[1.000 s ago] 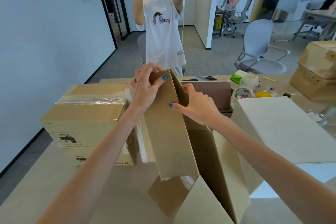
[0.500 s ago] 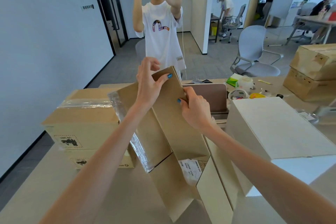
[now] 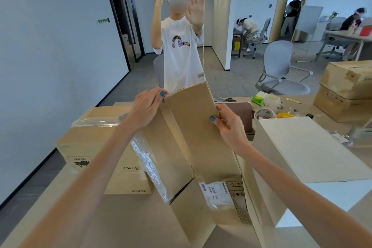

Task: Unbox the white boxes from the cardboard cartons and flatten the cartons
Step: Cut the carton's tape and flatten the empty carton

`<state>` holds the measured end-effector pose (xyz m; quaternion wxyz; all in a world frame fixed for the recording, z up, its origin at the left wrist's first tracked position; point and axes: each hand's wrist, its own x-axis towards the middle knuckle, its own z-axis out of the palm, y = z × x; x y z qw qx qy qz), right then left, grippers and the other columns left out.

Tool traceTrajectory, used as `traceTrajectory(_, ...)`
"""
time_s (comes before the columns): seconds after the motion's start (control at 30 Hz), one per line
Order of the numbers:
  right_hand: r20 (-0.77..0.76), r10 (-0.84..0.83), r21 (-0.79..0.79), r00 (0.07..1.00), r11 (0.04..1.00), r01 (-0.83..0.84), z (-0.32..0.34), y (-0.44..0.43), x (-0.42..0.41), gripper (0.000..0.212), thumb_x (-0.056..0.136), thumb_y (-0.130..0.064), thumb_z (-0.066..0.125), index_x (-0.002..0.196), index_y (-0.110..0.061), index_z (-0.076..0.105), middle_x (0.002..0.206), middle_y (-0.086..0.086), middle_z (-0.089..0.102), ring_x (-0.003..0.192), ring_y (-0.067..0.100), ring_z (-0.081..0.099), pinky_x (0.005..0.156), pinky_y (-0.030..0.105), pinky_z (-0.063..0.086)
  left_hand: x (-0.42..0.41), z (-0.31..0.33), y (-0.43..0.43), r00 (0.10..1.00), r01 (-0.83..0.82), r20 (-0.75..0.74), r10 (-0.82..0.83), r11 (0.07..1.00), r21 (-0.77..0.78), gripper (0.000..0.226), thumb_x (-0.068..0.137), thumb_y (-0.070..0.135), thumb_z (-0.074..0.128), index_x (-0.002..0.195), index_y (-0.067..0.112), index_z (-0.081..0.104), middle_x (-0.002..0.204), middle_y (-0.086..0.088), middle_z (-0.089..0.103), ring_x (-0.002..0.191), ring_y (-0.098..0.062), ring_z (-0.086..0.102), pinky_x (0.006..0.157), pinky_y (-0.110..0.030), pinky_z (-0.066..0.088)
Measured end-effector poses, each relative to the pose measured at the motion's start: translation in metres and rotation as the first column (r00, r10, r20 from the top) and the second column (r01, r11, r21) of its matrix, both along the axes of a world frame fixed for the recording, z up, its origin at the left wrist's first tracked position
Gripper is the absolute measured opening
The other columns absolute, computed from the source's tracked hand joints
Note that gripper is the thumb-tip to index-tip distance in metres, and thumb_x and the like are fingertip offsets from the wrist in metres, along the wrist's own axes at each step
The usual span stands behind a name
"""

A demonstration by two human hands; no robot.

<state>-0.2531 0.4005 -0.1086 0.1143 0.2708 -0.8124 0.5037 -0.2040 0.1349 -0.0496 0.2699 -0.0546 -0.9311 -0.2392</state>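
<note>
At our left, two sealed brown cardboard cartons (image 3: 94, 141) sit stacked. Our left hand (image 3: 148, 106) pinches the top left corner of the emptied brown cardboard carton (image 3: 191, 133). It stands on end between our arms, its long axis rising from the beige table (image 3: 120, 223) away from us. Our right hand (image 3: 229, 125) grips its right edge, slightly lower. With both holds near the top, we judge flattening means pressing the panels together. The large white rectangular box (image 3: 302, 147) lies just right, already out.

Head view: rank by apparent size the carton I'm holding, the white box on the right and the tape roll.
1. held carton, which is nearest the camera, so its lead over the white box is unsure.
2. white box.
3. tape roll, clearly the smallest.
</note>
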Motion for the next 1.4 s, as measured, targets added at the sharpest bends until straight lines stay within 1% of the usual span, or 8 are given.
traceTrajectory(0.23, 0.061, 0.091, -0.017, 0.994, 0.996, -0.091, 0.013, 0.01, 0.005, 0.033, 0.08, -0.046, 0.051, 0.112, -0.039, 0.056, 0.093, -0.001, 0.069, 0.089, 0.031, 0.065, 0.085, 0.058, 0.05, 0.005, 0.0, -0.002, 0.998, 0.042, -0.049, -0.038, 0.997, 0.065, 0.017, 0.095, 0.014, 0.058, 0.102, 0.03, 0.058, 0.096, 0.01, 0.062, 0.092, -0.017, 0.06, 0.086, -0.051, 0.051)
traceTrajectory(0.33, 0.063, 0.104, 0.033, 0.993, 0.994, -0.106, 0.031, 0.023, 0.008, 0.045, 0.077, -0.048, 0.055, 0.122, -0.045, 0.052, 0.112, -0.01, 0.067, 0.104, 0.013, 0.064, 0.095, 0.051, 0.048, 0.011, 0.002, 0.003, 0.997, 0.055, -0.053, -0.05, 0.994, 0.094, 0.011, 0.094, 0.03, 0.054, 0.097, 0.041, 0.055, 0.094, 0.015, 0.059, 0.089, -0.016, 0.059, 0.083, -0.051, 0.053)
traceTrajectory(0.5, 0.034, 0.204, 0.027, 0.978, 0.978, -0.205, 0.079, 0.031, 0.016, 0.048, 0.094, -0.042, 0.053, 0.14, -0.04, 0.04, 0.141, -0.014, 0.049, 0.124, 0.006, 0.05, 0.102, 0.036, 0.039, 0.017, 0.011, 0.02, 0.995, 0.014, -0.1, -0.014, 1.0, -0.001, 0.021, 0.095, 0.017, 0.058, 0.093, 0.038, 0.057, 0.091, 0.028, 0.056, 0.085, 0.006, 0.053, 0.078, -0.037, 0.047)
traceTrajectory(0.73, 0.001, 0.187, 0.216, 0.982, 0.959, -0.183, 0.12, 0.043, 0.021, 0.035, 0.093, -0.043, 0.056, 0.122, -0.023, 0.062, 0.122, -0.01, 0.062, 0.11, 0.007, 0.057, 0.099, 0.043, 0.046, 0.037, 0.025, 0.029, 0.994, -0.007, -0.106, -0.008, 0.99, -0.14, 0.017, 0.098, 0.018, 0.055, 0.101, 0.034, 0.059, 0.096, 0.025, 0.06, 0.085, -0.002, 0.058, 0.071, -0.029, 0.039)
traceTrajectory(0.87, -0.007, 0.193, 0.348, 0.981, 0.92, -0.179, 0.146, 0.051, 0.032, 0.039, 0.091, -0.047, 0.057, 0.116, -0.018, 0.066, 0.11, -0.007, 0.064, 0.103, 0.008, 0.057, 0.091, 0.025, 0.044, 0.052, 0.035, 0.044, 0.992, 0.011, -0.121, -0.036, 0.981, -0.195, 0.013, 0.1, 0.019, 0.052, 0.103, 0.031, 0.057, 0.102, 0.022, 0.062, 0.087, -0.009, 0.063, 0.074, -0.035, 0.047)
traceTrajectory(1.03, -0.226, 0.157, 0.791, 0.961, 0.605, 0.087, 0.172, 0.061, 0.044, 0.022, 0.087, -0.036, 0.064, 0.101, -0.02, 0.07, 0.097, -0.005, 0.063, 0.096, 0.017, 0.058, 0.08, 0.031, 0.046, 0.077, 0.051, 0.076, 0.979, -0.041, -0.199, -0.038, 0.925, -0.377, 0.016, 0.103, 0.026, 0.04, 0.103, 0.028, 0.056, 0.102, 0.012, 0.061, 0.074, -0.019, 0.058, 0.063, -0.032, 0.037)
traceTrajectory(1.13, -0.416, 0.18, 0.853, 0.892, 0.418, 0.313, 0.177, 0.067, 0.059, 0.015, 0.09, -0.025, 0.058, 0.101, -0.018, 0.065, 0.099, 0.002, 0.064, 0.097, 0.022, 0.059, 0.09, 0.037, 0.046, 0.098, 0.063, 0.095, 0.967, -0.074, -0.251, -0.047, 0.889, -0.452, 0.016, 0.103, 0.024, 0.041, 0.103, 0.025, 0.057, 0.101, 0.01, 0.061, 0.066, -0.018, 0.052, 0.064, -0.029, 0.028)
traceTrajectory(1.4, -0.431, 0.181, 0.757, 0.884, 0.605, 0.246, 0.16, 0.109, 0.117, 0.012, 0.1, -0.026, 0.036, 0.096, -0.017, 0.042, 0.095, 0.003, 0.057, 0.08, 0.027, 0.056, 0.079, 0.043, 0.049, 0.164, 0.088, 0.14, 0.925, -0.254, -0.381, 0.014, 0.767, -0.589, 0.019, 0.101, 0.019, 0.045, 0.105, 0.018, 0.063, 0.092, -0.003, 0.061, 0.067, -0.022, 0.057, 0.065, -0.032, 0.041)
